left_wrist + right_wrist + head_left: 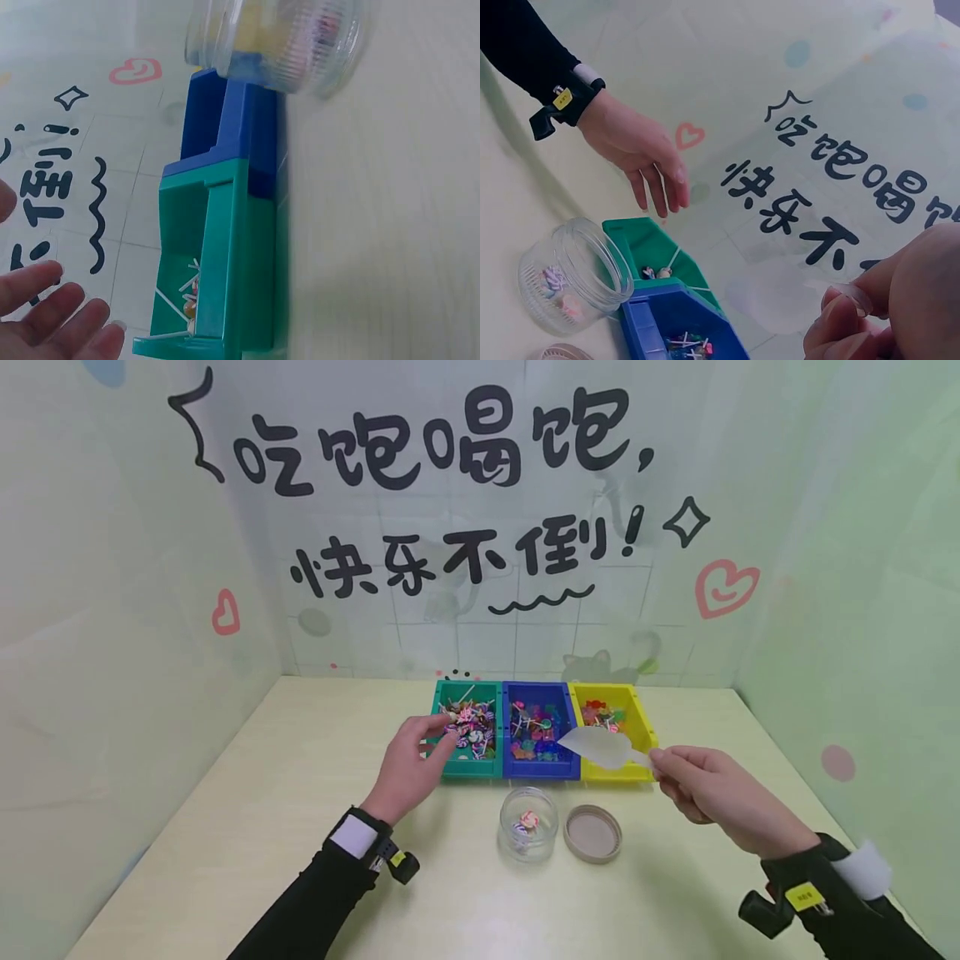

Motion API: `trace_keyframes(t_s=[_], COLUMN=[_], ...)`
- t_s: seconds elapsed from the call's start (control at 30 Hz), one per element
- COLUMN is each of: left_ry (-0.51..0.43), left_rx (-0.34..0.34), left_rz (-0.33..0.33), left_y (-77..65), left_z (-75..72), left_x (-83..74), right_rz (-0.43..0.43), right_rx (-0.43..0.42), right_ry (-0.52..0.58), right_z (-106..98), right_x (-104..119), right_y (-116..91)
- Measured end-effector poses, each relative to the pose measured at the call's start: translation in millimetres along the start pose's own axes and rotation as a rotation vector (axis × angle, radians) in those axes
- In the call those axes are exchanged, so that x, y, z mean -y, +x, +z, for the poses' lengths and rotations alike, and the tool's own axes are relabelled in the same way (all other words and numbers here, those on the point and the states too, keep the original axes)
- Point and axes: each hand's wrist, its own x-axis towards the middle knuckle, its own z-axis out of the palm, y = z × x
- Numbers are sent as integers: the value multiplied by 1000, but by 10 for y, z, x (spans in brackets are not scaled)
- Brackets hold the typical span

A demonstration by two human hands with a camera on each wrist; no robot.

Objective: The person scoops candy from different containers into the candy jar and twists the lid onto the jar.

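Observation:
My left hand (pixel 408 768) hovers at the left side of the green bin (pixel 465 769), fingers loosely bent; the right wrist view shows nothing held in it. Inside that bin lie many small swirled lollipops (pixel 474 727) with white sticks. On the right, my hand (pixel 723 789) pinches the handle of a translucent white scoop (pixel 597 746), whose pointed blade hangs over the blue bin (pixel 542 768) and the yellow bin (pixel 641 727). A clear glass jar (pixel 536 289) stands uncovered in front of the bins, with a few swirled candies (pixel 528 820) at its bottom.
The jar's round lid (pixel 592 833) lies on the pale wooden table (pixel 300 777), just right of the jar. Colourful candies (pixel 536 727) fill part of the blue bin, and more sit in the yellow one. Printed sheets (pixel 480 635) wall the table at the back and sides.

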Motion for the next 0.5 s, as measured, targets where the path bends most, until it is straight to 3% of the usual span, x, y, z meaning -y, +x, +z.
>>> trace_keyframes(t_s=[0.3, 0.5], left_ry=[60, 84], left_rx=[-60, -56], left_rz=[-131, -167], left_y=[254, 330], left_z=[-111, -99], left_x=[136, 224], right_rz=[-32, -71], right_rx=[-39, -71], right_ry=[-33, -53], right_z=[-12, -8], right_x=[159, 303], right_y=[48, 77])
